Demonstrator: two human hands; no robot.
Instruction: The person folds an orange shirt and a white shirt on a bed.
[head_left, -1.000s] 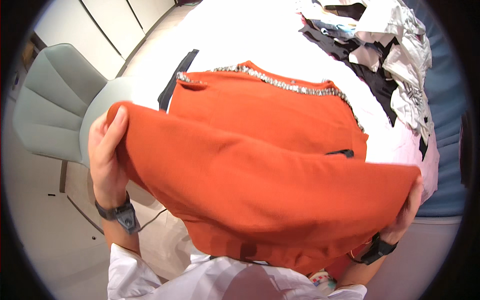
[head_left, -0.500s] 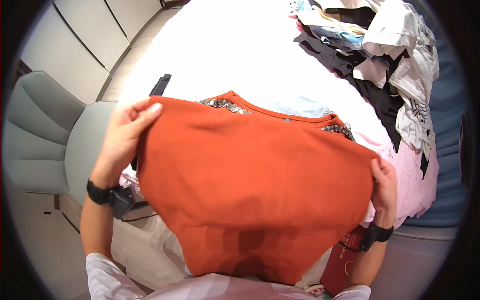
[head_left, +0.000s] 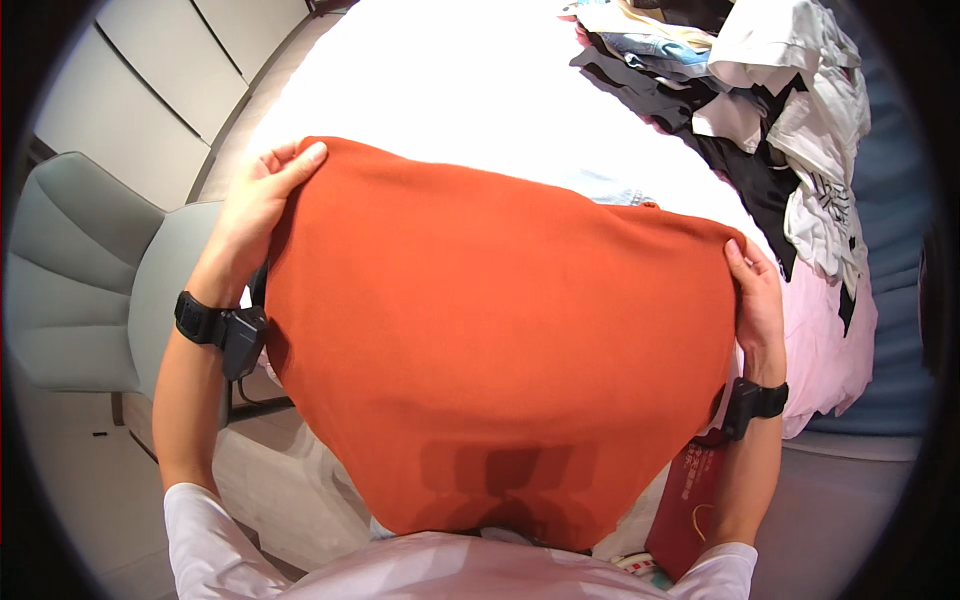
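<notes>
An orange-red top [head_left: 510, 330] is stretched wide between my two hands, its lower part reaching down to my body. My left hand [head_left: 262, 195] pinches its upper left corner, thumb on the front of the cloth. At the upper right corner, my right hand [head_left: 755, 290] grips the fabric the same way, a little lower than the left. The neckline and its beaded trim are hidden behind the raised cloth. A bit of light blue fabric [head_left: 610, 186] shows on the bed just past the top's upper edge.
A white bed [head_left: 450, 85] lies ahead. Heaped clothes [head_left: 690, 100] sit at its far right, with pink cloth [head_left: 825, 340] nearer me. A grey chair [head_left: 85, 285] stands left, pale cabinets [head_left: 150, 75] behind it. A red paper bag [head_left: 685, 510] is on the floor at lower right.
Both hands have risen, lifting the orange-red top's upper edge farther up and away. Its neckline and beaded trim, visible before, are now covered.
</notes>
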